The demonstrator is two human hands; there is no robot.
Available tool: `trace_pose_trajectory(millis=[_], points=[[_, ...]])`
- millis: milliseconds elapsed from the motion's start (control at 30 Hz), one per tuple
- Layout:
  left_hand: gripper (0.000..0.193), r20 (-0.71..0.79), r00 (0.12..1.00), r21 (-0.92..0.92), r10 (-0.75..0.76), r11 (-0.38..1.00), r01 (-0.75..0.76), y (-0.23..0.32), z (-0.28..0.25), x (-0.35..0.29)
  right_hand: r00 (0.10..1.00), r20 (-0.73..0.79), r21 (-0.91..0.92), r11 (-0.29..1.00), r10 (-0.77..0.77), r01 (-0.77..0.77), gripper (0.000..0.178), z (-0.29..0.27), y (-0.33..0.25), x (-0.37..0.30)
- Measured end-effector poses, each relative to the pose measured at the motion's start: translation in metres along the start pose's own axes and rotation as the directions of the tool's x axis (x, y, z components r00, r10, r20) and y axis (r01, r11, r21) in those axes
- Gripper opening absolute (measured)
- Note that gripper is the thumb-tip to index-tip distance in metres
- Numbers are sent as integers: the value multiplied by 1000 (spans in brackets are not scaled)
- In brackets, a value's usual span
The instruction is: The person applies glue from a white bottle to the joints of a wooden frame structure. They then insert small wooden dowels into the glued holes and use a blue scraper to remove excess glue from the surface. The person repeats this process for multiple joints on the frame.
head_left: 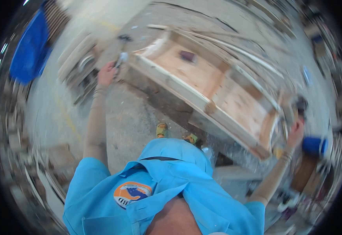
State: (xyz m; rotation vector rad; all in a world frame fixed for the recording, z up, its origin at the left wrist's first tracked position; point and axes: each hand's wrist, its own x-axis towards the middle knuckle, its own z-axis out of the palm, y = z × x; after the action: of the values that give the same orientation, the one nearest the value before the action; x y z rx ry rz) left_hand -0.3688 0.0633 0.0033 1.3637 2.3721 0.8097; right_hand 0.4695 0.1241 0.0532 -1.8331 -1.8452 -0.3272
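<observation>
My left hand [107, 73] is stretched forward and closed round a blurred hand tool [122, 58] with a pale grey body and a dark crosswise end. That tool is beside the left corner of a shallow wooden frame [178, 87], which has pale rims, curved ends and a divider across it. Far out to the right, my right hand [295, 134] is closed beside the frame's right end. A dark rounded object [301, 103] shows just past its fingers; motion blur hides what the hand grips. Inside the frame lies a dark maroon block [187, 56].
Long wooden strips [249, 56] lie behind the frame. Stacked timber [77, 62] and a blue sheet-like thing [30, 47] are at the left. A blue cylindrical container [315, 145] is near my right hand. Wood pieces crowd both sides; my sandalled feet [161, 130] are on the concrete floor.
</observation>
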Motion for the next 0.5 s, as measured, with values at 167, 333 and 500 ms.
trace_pose_trajectory(millis=[167,333,500], points=[[55,-18,981,-227,191,955,-190,-138,56,106,901,-72,378,847,429,-373,11,-47,-104,-102],[48,-46,984,-147,174,973,-179,-94,104,140,715,-206,483,705,668,-519,9,-57,-168,-206],[44,-29,982,-220,187,957,-189,-66,118,144,612,-165,565,583,774,-584,12,-36,-195,-254]])
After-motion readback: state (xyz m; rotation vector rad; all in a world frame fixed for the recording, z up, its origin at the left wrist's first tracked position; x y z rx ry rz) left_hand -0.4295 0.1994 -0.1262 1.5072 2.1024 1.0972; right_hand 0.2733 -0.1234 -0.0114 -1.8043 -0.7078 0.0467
